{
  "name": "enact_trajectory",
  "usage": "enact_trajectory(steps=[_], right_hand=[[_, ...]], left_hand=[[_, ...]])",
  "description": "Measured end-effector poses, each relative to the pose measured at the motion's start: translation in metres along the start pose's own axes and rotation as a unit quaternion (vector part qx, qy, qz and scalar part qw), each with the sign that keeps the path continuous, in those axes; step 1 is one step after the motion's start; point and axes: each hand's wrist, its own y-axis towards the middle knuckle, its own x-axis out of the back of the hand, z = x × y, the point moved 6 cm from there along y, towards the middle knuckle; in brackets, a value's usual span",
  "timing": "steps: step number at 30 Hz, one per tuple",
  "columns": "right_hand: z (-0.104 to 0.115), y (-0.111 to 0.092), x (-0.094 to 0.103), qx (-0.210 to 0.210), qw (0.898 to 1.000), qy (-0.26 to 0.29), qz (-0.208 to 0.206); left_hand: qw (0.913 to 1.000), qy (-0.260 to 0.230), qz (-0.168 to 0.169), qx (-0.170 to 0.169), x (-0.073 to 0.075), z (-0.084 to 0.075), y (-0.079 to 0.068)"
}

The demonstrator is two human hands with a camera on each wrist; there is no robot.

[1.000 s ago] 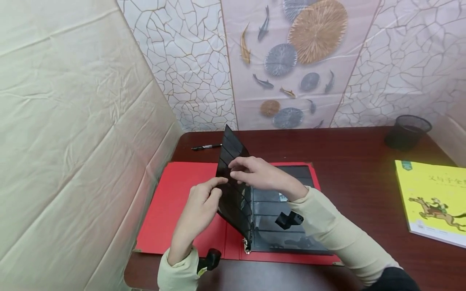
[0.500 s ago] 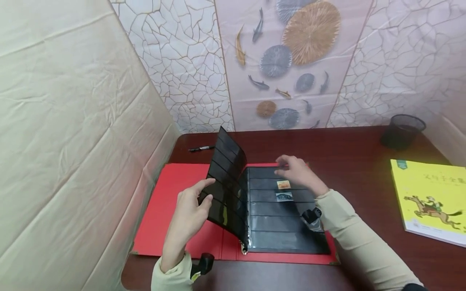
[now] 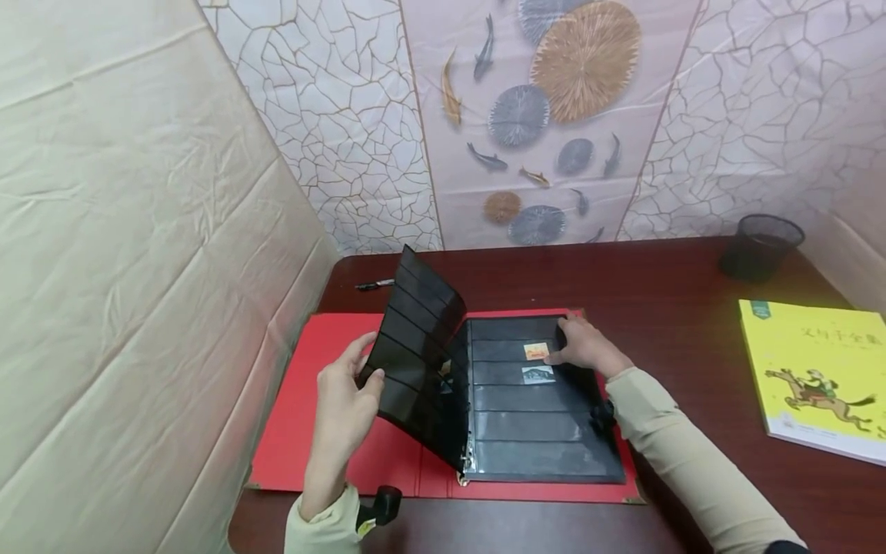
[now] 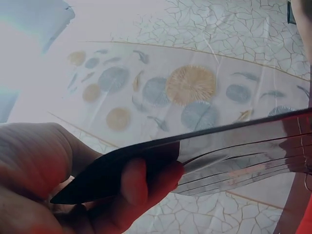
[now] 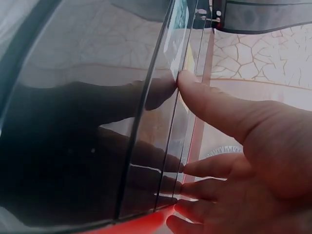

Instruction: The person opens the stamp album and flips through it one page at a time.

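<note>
A red stamp album lies spread on the desk, its black pocketed pages held by metal rings. My left hand holds up a black page by its outer edge. In the left wrist view, that page sits between thumb and fingers. Flat on the right lies another black page carrying an orange stamp above a bluish stamp. My right hand rests on this page's upper right, thumb beside the orange stamp. In the right wrist view, its extended fingertips touch the glossy page.
A black pen lies behind the album at left. To the right is a yellow book with a horse drawing, and a black mesh cup stands at the back right. A fabric-covered wall borders the desk's left side.
My right hand has left the raised page and come down onto the right-hand page, uncovering the two stamps. My left hand has drawn the raised page farther left.
</note>
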Motion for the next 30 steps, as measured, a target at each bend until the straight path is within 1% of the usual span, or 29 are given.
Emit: enact_trajectory(steps=[2, 4, 8, 11, 15, 17, 20, 24, 27, 30], right_hand=[[0.0, 0.0, 0.0, -0.003, 1.0, 0.004, 0.002], [0.001, -0.001, 0.0, -0.005, 1.0, 0.005, 0.003], [0.0, -0.002, 0.001, -0.007, 1.0, 0.012, 0.007], [-0.003, -0.001, 0.0, -0.019, 0.999, 0.026, 0.009], [-0.004, 0.001, -0.001, -0.035, 0.999, 0.039, 0.006], [-0.003, 0.001, -0.001, -0.035, 0.999, 0.037, 0.006], [0.0, 0.002, 0.0, -0.032, 0.999, 0.029, 0.01], [0.0, 0.001, 0.002, -0.037, 0.999, 0.015, 0.016], [-0.001, 0.0, 0.003, -0.038, 0.999, 0.016, 0.017], [-0.003, -0.001, 0.003, -0.033, 0.999, 0.017, 0.014]], left_hand=[[0.9999, 0.001, -0.011, -0.006, 0.003, 0.002, 0.001], [0.9998, 0.003, -0.021, -0.003, 0.007, 0.005, 0.002], [0.9993, -0.003, -0.031, 0.018, 0.012, 0.012, 0.005], [0.9988, -0.01, -0.037, 0.03, 0.013, 0.015, 0.005], [0.9985, -0.012, -0.047, 0.024, 0.012, 0.012, 0.002], [0.9987, -0.011, -0.048, 0.016, 0.011, 0.008, -0.001], [0.9989, -0.003, -0.046, 0.007, 0.011, 0.002, -0.006], [0.9987, 0.016, -0.047, 0.01, 0.011, 0.0, -0.011], [0.9978, 0.031, -0.056, 0.015, 0.014, 0.004, -0.013], [0.9966, 0.039, -0.068, 0.025, 0.019, 0.012, -0.013]])
